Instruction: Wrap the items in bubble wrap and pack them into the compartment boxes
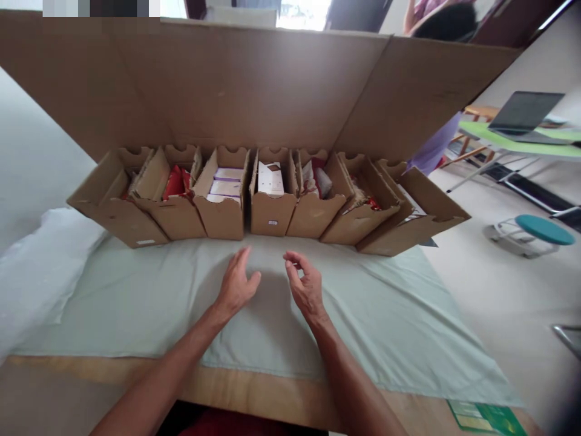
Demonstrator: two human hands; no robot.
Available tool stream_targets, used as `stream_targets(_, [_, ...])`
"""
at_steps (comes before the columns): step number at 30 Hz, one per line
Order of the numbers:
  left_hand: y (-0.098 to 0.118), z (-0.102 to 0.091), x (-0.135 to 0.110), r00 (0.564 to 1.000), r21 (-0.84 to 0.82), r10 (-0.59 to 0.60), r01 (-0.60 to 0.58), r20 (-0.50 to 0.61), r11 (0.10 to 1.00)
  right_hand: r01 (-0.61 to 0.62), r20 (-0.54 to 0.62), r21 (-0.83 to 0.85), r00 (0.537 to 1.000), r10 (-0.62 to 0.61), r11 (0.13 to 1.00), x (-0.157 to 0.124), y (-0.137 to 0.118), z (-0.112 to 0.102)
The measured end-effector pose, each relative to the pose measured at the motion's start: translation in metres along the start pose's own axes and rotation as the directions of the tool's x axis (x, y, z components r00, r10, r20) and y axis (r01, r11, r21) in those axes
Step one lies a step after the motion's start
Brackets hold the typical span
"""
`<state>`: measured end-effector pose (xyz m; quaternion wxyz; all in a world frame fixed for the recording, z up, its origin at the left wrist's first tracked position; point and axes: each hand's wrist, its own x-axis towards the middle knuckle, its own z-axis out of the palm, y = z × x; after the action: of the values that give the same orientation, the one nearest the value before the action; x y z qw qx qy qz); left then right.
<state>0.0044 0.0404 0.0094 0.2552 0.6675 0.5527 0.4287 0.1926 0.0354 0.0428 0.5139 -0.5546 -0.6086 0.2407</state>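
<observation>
My left hand (236, 280) hovers above the pale green cloth (149, 297), fingers stretched and thumb apart, holding nothing. Facing it, my right hand (307, 283) has bent fingers with a gap to the thumb, and nothing shows between them. Just beyond both hands stands a row of several cardboard bins. Nearest are a bin (222, 221) with white, purple-edged boxes (227, 184) and a bin (271, 217) with a white box (270, 180). Red packets (176, 183) sit in a bin to the left. Mixed packets (318, 180) lie in one to the right.
A tall cardboard panel (254, 85) rises behind the bins. White plastic wrapping (49, 260) lies at the left. Green packaging (488, 418) is at the near right table edge. Beyond, a laptop (526, 115), a green table (481, 133), a teal stool (544, 230) and a person (436, 15) appear.
</observation>
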Motion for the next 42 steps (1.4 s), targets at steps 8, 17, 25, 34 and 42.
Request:
stream_targets(8, [-0.014, -0.03, -0.073, 0.952, 0.2, 0.167, -0.221, 0.257, 0.954, 0.264, 0.307, -0.191, 0.931, -0.198, 0.945, 0.073, -0.096, 0.04])
stream_targets(17, [-0.017, -0.026, -0.065, 0.98, 0.018, 0.191, -0.193, 0.059, 0.981, 0.351, 0.453, -0.733, 0.891, 0.032, 0.583, 0.128, -0.157, 0.086])
stream_targets(25, [0.003, -0.072, -0.085, 0.878, -0.255, -0.191, 0.082, -0.438, 0.964, 0.454, 0.524, -0.543, 0.841, -0.138, 0.707, 0.042, -0.152, 0.025])
stream_targets(34, [0.013, -0.103, -0.095, 0.899, -0.331, -0.235, 0.109, -0.37, 0.937, 0.337, 0.361, -0.297, 0.906, -0.222, 0.893, -0.023, -0.115, -0.135])
stream_targets(42, [0.021, -0.073, -0.089, 0.993, -0.383, -0.11, 0.085, -0.044, 0.92, -0.195, -0.253, 0.176, 0.938, 0.236, 0.965, -0.075, -0.038, -0.16])
